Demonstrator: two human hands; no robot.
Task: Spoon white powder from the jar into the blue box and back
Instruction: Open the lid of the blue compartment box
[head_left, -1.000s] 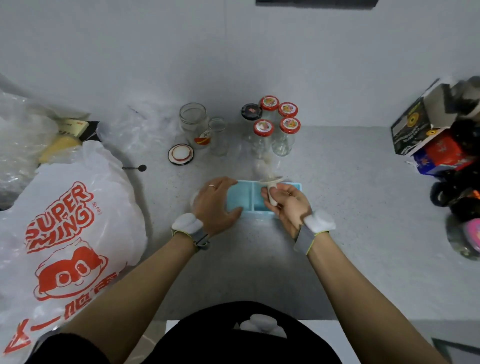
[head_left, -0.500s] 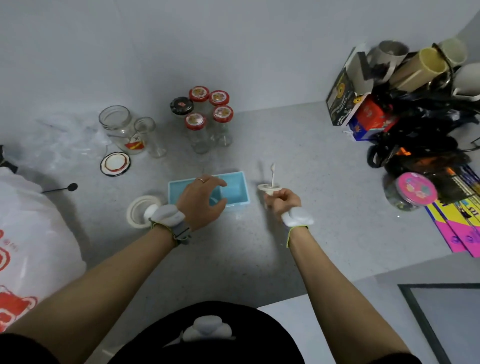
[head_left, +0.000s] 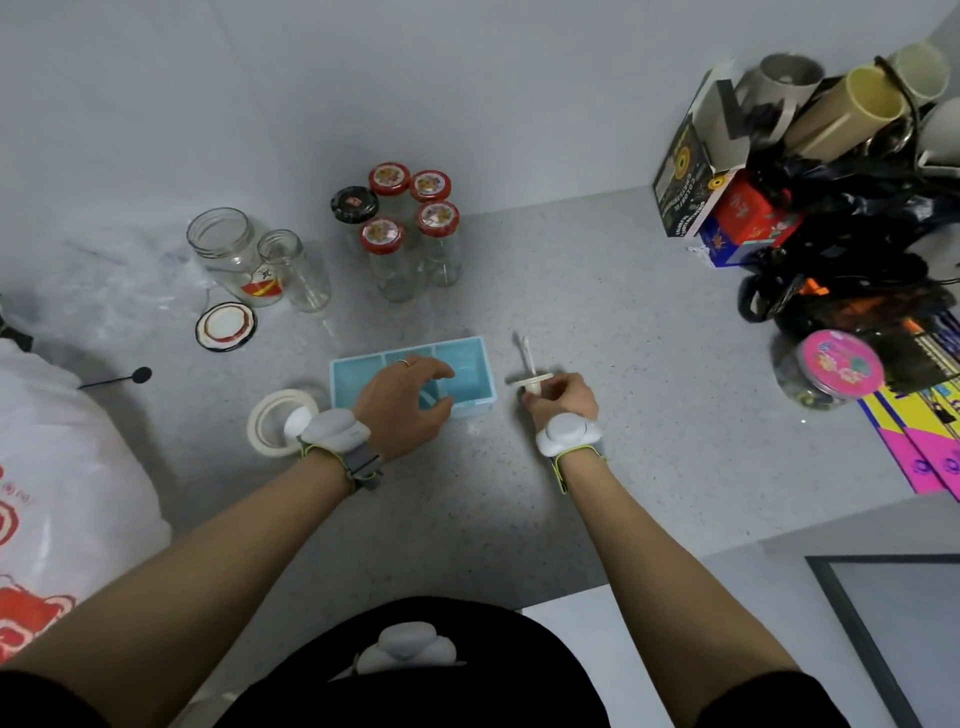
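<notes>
A light blue box (head_left: 467, 374) with three compartments sits on the grey counter in the middle. My left hand (head_left: 402, 408) hovers over its front half with fingers spread and curved; whether it touches the box I cannot tell. Just right of the box, my right hand (head_left: 563, 400) grips a small white spoon piece with a disc (head_left: 525, 382), its thin stem (head_left: 523, 352) pointing away from me. An open glass jar (head_left: 234, 257) with a red and yellow label stands at the back left, its lid (head_left: 226, 327) lying in front of it.
Several lidded glass jars (head_left: 405, 228) cluster behind the box, with an open narrow jar (head_left: 296, 270) to their left. A white ring lid (head_left: 278, 421) lies left of the box. A printed plastic bag (head_left: 62, 467) fills the left; boxes, tubes and a pink-lidded jar (head_left: 836, 366) crowd the right.
My view has swung to the right. My right hand carried the white spoon piece from above the blue box to the counter on its right. My left hand stayed over the box.
</notes>
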